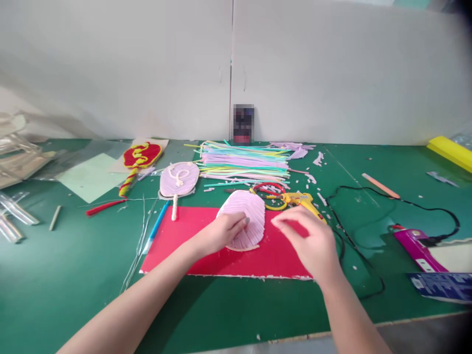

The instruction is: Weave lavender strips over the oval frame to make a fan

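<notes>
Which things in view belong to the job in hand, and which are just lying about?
Likely part of the job:
lilac oval, with the left hand on it
red board beneath it
pastel strips, some matching its colour
yellow glue gun
scissors

Apparently just lying about:
red tassel
pale green sheet
peach stick
</notes>
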Available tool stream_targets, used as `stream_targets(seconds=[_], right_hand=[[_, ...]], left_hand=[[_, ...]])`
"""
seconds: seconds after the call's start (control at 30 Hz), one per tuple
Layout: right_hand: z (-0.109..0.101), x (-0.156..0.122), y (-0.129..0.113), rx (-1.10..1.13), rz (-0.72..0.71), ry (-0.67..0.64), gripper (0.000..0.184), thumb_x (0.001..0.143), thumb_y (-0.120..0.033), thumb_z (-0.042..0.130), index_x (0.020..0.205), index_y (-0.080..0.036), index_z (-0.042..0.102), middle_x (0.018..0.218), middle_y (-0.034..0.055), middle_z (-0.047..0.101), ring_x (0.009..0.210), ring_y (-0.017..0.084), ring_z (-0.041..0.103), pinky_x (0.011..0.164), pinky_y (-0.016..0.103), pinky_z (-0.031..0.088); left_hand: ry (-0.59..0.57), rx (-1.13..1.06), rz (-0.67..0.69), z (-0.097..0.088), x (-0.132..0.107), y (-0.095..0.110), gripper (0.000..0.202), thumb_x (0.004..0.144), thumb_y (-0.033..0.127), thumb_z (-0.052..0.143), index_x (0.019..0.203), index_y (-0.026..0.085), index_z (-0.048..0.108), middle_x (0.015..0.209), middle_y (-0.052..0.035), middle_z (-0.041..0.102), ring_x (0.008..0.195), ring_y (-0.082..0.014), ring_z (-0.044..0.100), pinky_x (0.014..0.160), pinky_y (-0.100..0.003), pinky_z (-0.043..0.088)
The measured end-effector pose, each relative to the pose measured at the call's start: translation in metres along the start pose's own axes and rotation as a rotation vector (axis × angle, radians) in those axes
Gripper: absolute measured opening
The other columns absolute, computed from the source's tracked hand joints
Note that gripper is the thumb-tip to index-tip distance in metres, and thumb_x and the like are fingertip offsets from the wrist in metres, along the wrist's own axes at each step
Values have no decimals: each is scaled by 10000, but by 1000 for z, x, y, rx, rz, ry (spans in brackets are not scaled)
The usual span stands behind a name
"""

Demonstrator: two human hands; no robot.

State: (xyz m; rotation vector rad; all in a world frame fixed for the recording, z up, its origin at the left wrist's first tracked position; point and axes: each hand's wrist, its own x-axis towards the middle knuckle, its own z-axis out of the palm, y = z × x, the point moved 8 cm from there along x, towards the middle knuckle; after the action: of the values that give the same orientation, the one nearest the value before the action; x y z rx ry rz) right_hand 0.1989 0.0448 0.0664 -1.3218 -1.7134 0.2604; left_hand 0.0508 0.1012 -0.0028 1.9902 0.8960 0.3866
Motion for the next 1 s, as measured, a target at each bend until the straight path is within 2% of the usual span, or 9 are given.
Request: stream_targets(seconds=[0.07,0.17,0.33,0.47,0.53,0.67,0.83,0.93,1.0], right_hand=[[-11,18,11,113,64,107,146,860,-331,590,788,-213,639,798,26,655,774,161,622,739,292,515],[-12,31,38,219,182,202,230,856,-404,577,779,-197,643,756,24,658,715,155,637,691,280,526],[-1,11,75,105,290,220,271,839,-443,580,758,-195,655,742,31,686,693,168,645,716,308,520],[5,-10,86,112,351,193,274,844,-449,570,760,-200,648,719,35,686,695,180,654,711,310,525],[13,-14,84,106,357,132,279,861,-444,546,770,-197,641,706,37,682,671,177,653,680,300,525],[27,-13,67,27,255,35,263,900,-393,494,788,-198,629,738,30,677,684,155,642,662,264,511],[15,-13,49,-88,95,130,210,904,-323,497,801,-194,626,745,31,671,681,151,638,679,264,516],[6,-19,46,-145,48,183,165,898,-283,511,830,-193,632,767,48,679,693,165,643,688,283,526],[7,-24,45,-169,30,166,152,900,-265,510,851,-192,635,792,59,681,717,170,643,695,290,528]], left_hand=[[55,-97,-27,-4,-5,-1,344,950,388,292,691,192,406,628,45,407,584,-103,391,564,-223,340],[167,-132,-84,-8,-12,-7,334,948,400,292,725,196,433,632,40,448,586,-110,433,569,-225,357],[482,130,-174,-32,-23,-21,211,919,309,369,760,206,462,748,2,547,714,-155,525,643,-258,375],[650,342,-259,-54,-32,-29,248,939,316,334,771,205,479,843,-34,569,809,-193,555,669,-289,382],[667,459,-330,-61,-35,-35,285,948,336,317,763,204,489,848,-45,572,815,-210,559,660,-304,380],[574,528,-360,-56,-31,-45,332,953,334,309,731,201,516,819,-45,557,791,-207,566,695,-316,403],[540,500,-305,-46,-27,-45,291,942,319,331,786,194,543,854,-49,555,859,-212,566,774,-326,422],[539,480,-327,-45,-27,-46,291,937,310,338,786,190,556,859,-56,561,863,-216,569,772,-327,424],[541,505,-360,-46,-29,-46,298,935,323,346,780,188,560,868,-64,567,870,-226,570,761,-334,421]])
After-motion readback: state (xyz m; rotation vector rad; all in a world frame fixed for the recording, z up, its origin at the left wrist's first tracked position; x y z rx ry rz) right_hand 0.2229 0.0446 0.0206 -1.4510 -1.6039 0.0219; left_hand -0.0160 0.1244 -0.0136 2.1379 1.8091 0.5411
